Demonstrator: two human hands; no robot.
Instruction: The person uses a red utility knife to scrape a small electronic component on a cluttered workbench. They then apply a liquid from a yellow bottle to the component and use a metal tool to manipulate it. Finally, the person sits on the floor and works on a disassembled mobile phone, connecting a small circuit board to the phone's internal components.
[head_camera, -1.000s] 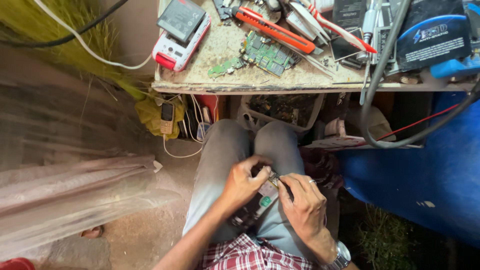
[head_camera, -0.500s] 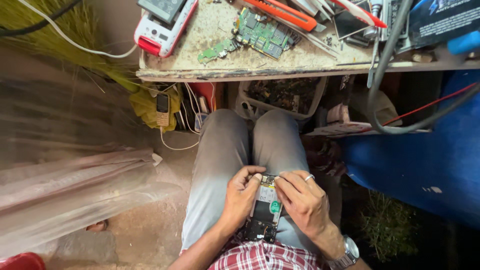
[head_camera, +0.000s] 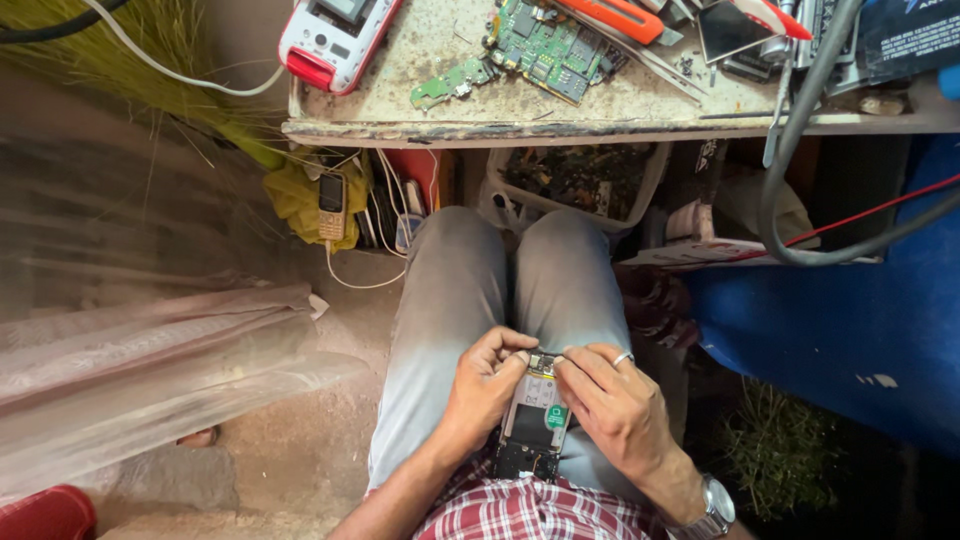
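An opened mobile phone (head_camera: 533, 418), back cover off with a green sticker on its inside, lies on my lap between my grey-trousered knees. My left hand (head_camera: 483, 385) grips its left side, thumb and fingers curled over the top corner. The fingertips of my right hand (head_camera: 612, 405), a ring on one finger and a watch at the wrist, press at the phone's top edge. Whether a small tool sits between those fingers is hidden.
A worn workbench (head_camera: 600, 125) runs across the top, carrying green circuit boards (head_camera: 545, 45), a red and white meter (head_camera: 335, 35), an orange cutter (head_camera: 615, 15) and cables. Under it stand a tray of parts (head_camera: 580, 180), a small phone on a charger lead (head_camera: 331, 205) and a yellow cloth. Plastic sheeting (head_camera: 150, 370) lies left, a blue surface (head_camera: 830, 330) right.
The view has tilted downward, so the bench slid toward the top edge. Both hands settled lower on my lap and closed around the phone's top end.
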